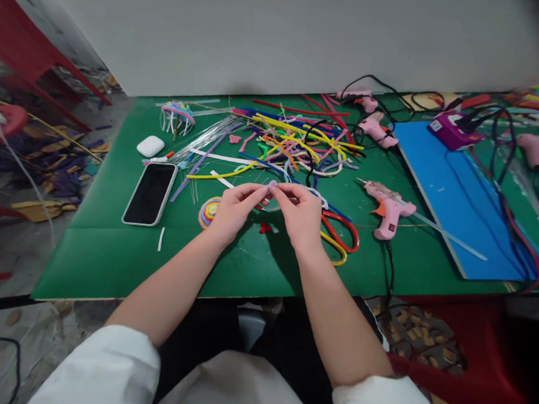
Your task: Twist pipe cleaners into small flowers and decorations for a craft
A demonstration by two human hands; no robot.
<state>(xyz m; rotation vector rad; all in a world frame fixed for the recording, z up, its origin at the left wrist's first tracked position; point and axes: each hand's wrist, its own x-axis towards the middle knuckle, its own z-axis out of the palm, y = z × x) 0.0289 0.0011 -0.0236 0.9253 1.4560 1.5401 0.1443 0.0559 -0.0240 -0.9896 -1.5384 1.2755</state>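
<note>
My left hand and my right hand meet above the green table, thumbs and fingertips pinched together on a small lavender pipe cleaner piece. Fingers cover most of it, so its full shape is hidden. A small red piece lies on the table below my hands. Partly behind my left hand is a round coil of striped colours. Scissors with red and yellow handles lie beside my right wrist. Just beyond my hands spreads a tangled pile of coloured pipe cleaners.
On the left are a phone, a white case and a small umbrella-like craft piece. A pink glue gun with its cord lies at right, near a blue board and a purple power block.
</note>
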